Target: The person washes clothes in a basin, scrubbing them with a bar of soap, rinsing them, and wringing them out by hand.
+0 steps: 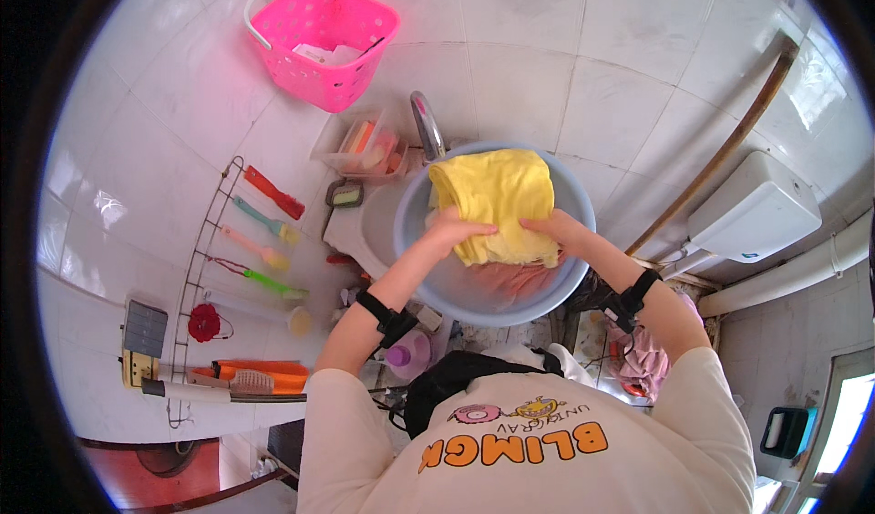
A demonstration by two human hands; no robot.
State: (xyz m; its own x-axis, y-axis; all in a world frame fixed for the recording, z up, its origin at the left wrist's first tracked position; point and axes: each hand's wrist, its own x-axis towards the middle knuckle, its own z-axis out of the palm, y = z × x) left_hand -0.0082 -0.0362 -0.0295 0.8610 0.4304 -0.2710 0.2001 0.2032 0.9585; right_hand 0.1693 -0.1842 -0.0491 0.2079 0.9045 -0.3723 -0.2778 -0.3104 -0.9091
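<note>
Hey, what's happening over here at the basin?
A person is washing laundry by hand. Both hands are pressed onto a yellow cloth in a round blue-grey basin: the left hand grips its near left edge, the right hand its near right edge. Some pinkish fabric lies in the basin under the yellow one. A metal tap stands just behind the basin, and a pink basket hangs on the tiled wall above.
</note>
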